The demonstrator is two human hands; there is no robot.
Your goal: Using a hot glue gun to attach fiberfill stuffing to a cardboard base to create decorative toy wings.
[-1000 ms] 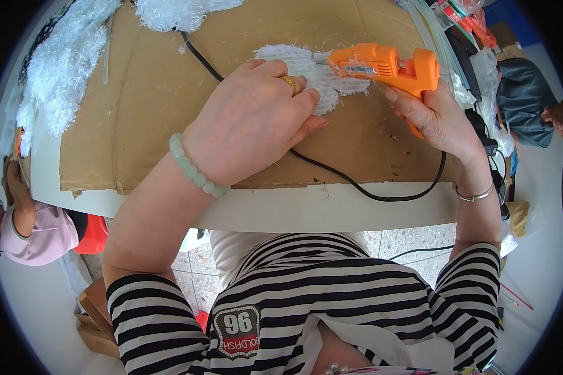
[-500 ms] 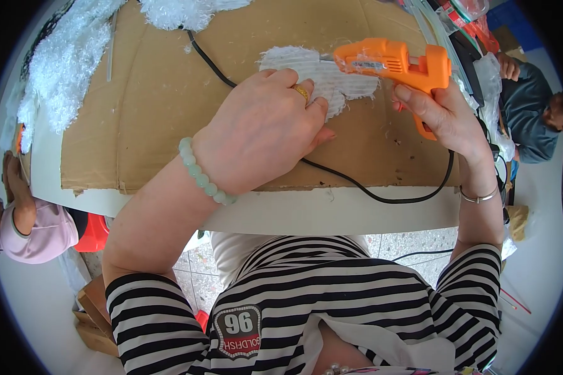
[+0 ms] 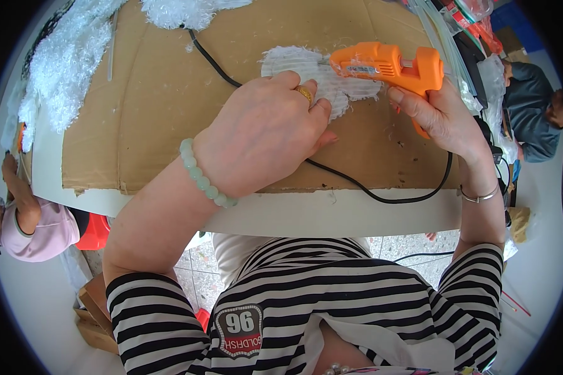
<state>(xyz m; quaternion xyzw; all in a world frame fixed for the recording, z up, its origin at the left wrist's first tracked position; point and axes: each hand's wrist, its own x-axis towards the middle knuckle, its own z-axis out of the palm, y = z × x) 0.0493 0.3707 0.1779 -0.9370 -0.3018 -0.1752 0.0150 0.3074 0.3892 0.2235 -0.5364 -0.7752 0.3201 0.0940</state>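
Note:
My right hand [image 3: 443, 117] is wrapped round the handle of an orange hot glue gun [image 3: 391, 64]. The gun points left, its nozzle end over a white, ribbed piece of fabric [image 3: 294, 61] with frayed edges. That fabric lies on a brown cardboard sheet [image 3: 162, 94]. My left hand [image 3: 266, 131] is closed at the near edge of the fabric, its fingers curled down onto it; the fingertips are mostly hidden beneath the hand.
A black cord [image 3: 369, 192] crosses the cardboard under my left hand. White fluffy, shiny material [image 3: 69, 69] lies far left, with another tuft [image 3: 178, 11] at the far edge. Clear sticks and plastic bags [image 3: 493, 81] crowd the right. Two other people sit at the left and right.
The glue gun and my right hand have shifted slightly left and nearer to me over the fabric. My left hand has hardly moved and stays on the fabric.

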